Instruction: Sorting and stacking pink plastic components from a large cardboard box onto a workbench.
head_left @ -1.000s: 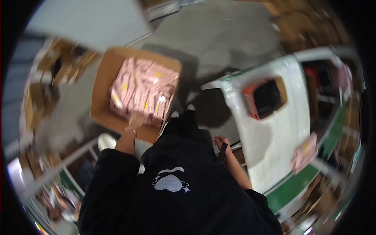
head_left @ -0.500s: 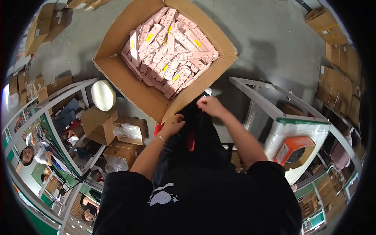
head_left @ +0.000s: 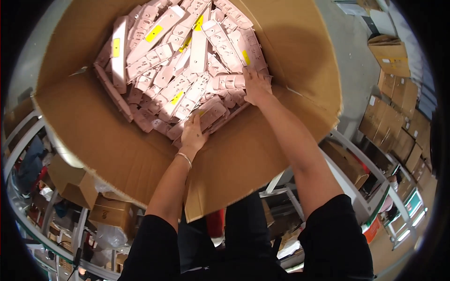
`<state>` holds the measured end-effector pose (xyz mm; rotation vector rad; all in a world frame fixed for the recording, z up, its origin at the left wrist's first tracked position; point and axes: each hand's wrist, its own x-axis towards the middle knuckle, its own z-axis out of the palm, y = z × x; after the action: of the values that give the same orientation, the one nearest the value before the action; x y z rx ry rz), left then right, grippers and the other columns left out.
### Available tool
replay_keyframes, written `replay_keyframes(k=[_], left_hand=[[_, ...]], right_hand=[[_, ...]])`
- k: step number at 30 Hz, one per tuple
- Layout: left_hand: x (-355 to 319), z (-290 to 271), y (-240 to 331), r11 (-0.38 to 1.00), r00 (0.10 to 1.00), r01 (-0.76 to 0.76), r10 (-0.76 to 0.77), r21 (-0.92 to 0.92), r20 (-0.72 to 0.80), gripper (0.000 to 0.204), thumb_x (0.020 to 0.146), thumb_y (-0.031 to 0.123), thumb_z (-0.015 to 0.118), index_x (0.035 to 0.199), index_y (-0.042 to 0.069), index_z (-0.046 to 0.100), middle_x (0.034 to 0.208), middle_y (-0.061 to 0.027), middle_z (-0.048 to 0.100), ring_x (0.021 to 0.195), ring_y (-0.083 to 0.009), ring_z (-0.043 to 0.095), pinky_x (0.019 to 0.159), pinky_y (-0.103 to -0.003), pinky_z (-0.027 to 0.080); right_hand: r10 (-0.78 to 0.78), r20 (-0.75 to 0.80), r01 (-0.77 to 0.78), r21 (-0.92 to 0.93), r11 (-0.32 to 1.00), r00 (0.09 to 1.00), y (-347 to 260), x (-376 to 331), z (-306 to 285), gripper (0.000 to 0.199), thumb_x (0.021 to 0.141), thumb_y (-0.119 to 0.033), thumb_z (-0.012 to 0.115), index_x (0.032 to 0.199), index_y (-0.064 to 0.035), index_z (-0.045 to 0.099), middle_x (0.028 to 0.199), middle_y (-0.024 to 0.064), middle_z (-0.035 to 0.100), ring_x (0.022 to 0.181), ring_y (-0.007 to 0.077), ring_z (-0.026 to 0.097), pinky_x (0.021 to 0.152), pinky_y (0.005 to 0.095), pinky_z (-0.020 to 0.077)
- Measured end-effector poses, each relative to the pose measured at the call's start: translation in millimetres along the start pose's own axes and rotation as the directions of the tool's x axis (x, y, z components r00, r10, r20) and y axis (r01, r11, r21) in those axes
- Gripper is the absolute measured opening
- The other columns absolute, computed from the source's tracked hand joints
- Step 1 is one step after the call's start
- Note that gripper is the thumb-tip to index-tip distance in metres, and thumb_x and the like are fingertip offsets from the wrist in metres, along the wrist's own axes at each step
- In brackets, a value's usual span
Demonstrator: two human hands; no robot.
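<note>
Pale pink moulded plastic strips (head_left: 199, 51), several with yellow stickers, lie in a jumbled heap inside a large open cardboard box (head_left: 243, 150). Both my arms reach over its near wall. My left hand (head_left: 193, 136) rests at the near edge of the heap, fingers stretched out beside a pink plastic strip (head_left: 213, 111). Farther right, my right hand (head_left: 257, 89) has its fingers and thumb around the right end of a pink plastic strip (head_left: 227, 82) lying crosswise. That end is partly hidden by the hand.
Metal frames (head_left: 361, 157) flank the box on the right and left. Cardboard cartons (head_left: 396, 110) stand stacked along the right. At lower left are an open carton (head_left: 70, 180) and a carton (head_left: 110, 213) with clear plastic film.
My view has moved closer over the box, which fills more of the picture. Both hands have gone from outside its near edge down into it, onto the pink strips.
</note>
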<state>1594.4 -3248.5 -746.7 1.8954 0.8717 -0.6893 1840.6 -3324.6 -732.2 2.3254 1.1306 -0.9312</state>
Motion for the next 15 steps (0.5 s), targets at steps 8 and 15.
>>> replay_keyframes(k=[8, 15], left_hand=[[30.2, 24.5, -20.6, 0.916, 0.986, 0.053, 0.016, 0.398, -0.168, 0.09, 0.059, 0.011, 0.072, 0.135, 0.01, 0.024, 0.125, -0.0128, 0.038, 0.115, -0.0281, 0.037, 0.096, -0.04, 0.03], [14.9, 43.3, -37.9, 0.997, 0.955, 0.008, 0.017, 0.081, -0.297, 0.075, 0.06, 0.01, 0.072, 0.127, 0.013, 0.039, 0.115, -0.0122, 0.047, 0.105, -0.0319, 0.044, 0.093, -0.04, 0.034]], right_hand=[[-0.116, -0.171, 0.13, 0.069, 0.989, 0.978, 9.9, 32.0, 36.0, 0.057, 0.071, -0.011, 0.064, 0.122, -0.0182, 0.04, 0.108, 0.0172, 0.044, 0.1, 0.035, 0.05, 0.085, 0.0406, 0.0427], [-0.09, -0.26, 0.204, 0.454, 0.867, 0.961, 8.6, 47.0, -0.5, 0.068, 0.062, -0.024, 0.075, 0.117, -0.0017, 0.04, 0.115, 0.0195, 0.045, 0.098, 0.0369, 0.051, 0.082, 0.0396, 0.0452]])
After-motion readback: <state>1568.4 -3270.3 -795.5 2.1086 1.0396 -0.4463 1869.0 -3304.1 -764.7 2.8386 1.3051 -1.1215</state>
